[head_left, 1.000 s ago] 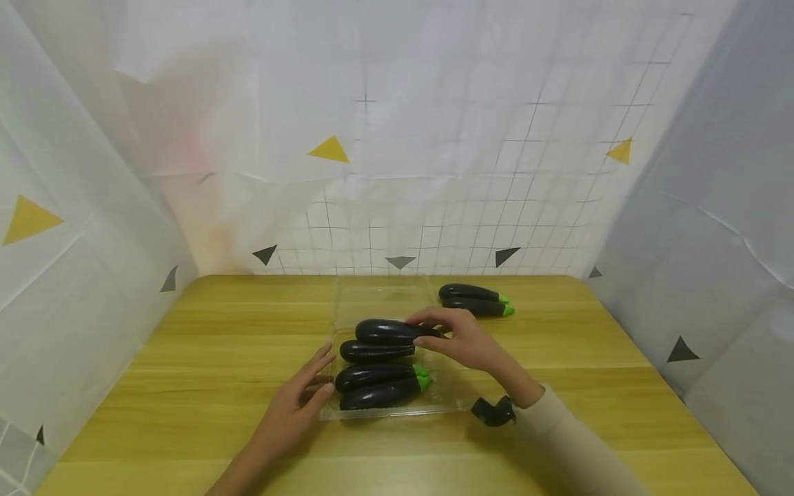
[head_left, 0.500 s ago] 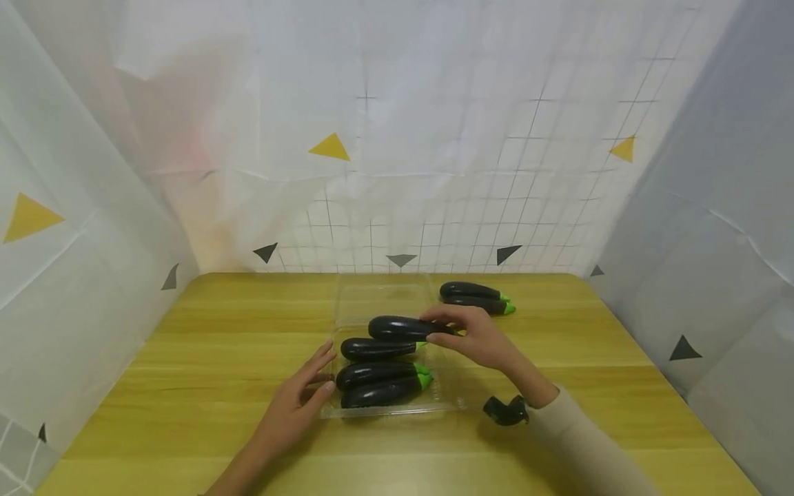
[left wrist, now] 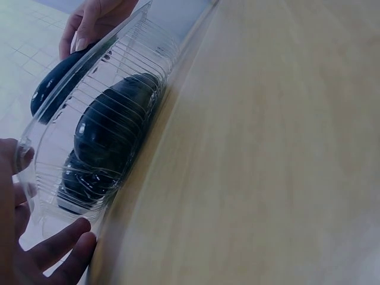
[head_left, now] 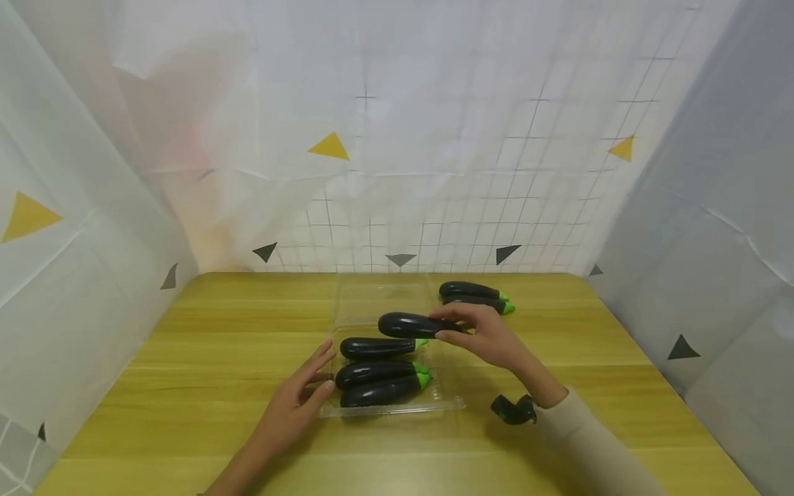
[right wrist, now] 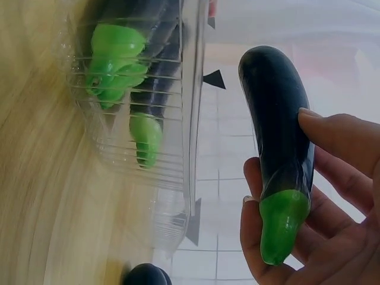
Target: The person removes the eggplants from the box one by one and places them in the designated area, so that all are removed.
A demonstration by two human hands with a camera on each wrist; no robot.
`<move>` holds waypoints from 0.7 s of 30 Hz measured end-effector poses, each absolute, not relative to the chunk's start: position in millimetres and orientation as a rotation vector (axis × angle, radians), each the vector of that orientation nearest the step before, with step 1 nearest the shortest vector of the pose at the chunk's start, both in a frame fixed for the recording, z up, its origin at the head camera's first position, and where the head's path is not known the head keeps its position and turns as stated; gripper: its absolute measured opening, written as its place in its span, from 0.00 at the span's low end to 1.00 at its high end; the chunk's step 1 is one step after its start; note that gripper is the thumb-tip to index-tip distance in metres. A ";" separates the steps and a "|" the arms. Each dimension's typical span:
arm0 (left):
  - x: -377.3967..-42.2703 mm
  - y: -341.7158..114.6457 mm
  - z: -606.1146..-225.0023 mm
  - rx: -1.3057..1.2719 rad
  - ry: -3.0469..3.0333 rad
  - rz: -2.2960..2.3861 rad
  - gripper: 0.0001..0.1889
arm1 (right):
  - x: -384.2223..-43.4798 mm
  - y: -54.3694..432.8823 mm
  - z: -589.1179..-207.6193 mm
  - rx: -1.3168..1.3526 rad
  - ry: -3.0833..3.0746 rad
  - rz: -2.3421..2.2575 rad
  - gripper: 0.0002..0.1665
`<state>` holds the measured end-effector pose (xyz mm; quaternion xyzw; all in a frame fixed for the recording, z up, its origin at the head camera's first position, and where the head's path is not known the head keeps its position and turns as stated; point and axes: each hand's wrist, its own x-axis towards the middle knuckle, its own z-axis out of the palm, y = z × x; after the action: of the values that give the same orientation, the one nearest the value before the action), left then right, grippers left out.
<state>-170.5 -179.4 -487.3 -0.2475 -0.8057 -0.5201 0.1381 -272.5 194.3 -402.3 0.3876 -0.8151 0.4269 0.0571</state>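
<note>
My right hand (head_left: 486,335) pinches a dark purple eggplant (head_left: 406,324) near its stem end, between thumb and fingers. In the right wrist view this eggplant's green cap (right wrist: 284,222) points down along the fingers, and the body is above the container's rim. Below it, the clear plastic container (head_left: 403,412) holds three eggplants: a single one (head_left: 375,348) at the back and two touching (head_left: 372,374) in front, green caps to the right. At the container's left side my left hand (head_left: 296,399) has its fingers spread, fingertips right at the wall.
The container's clear lid (head_left: 381,297) lies folded back behind it. Two more eggplants (head_left: 471,289) lie side by side at the back right of the wooden table (head_left: 248,344). White sheets (head_left: 434,103) with yellow and dark triangles enclose the back and sides.
My right hand has lifted the eggplant and moved it up and to the right, apart from the one beside it. My left hand has stayed in place.
</note>
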 end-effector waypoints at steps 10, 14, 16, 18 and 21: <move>-171.4 -178.8 -487.9 -0.718 -2.324 -1.502 0.25 | -273.6 199.2 -400.9 1.166 -2.458 1.273 0.18; -171.8 -178.4 -488.4 -0.721 -2.321 -1.510 0.25 | -274.0 204.2 -400.7 1.140 -2.463 1.282 0.18; -171.5 -178.4 -488.1 -0.727 -2.319 -1.519 0.25 | -273.9 207.4 -400.7 1.133 -2.468 1.287 0.19; -171.0 -178.6 -487.7 -0.731 -2.317 -1.524 0.25 | -274.3 211.0 -401.2 1.119 -2.480 1.296 0.19; -170.3 -178.8 -487.1 -0.731 -2.318 -1.523 0.25 | -274.7 216.8 -402.5 1.077 -2.510 1.295 0.18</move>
<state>-170.3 -178.8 -487.1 -0.2526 -0.8005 -0.5261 0.1362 -274.7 216.8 -402.5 0.3556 -0.8290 0.4276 0.0595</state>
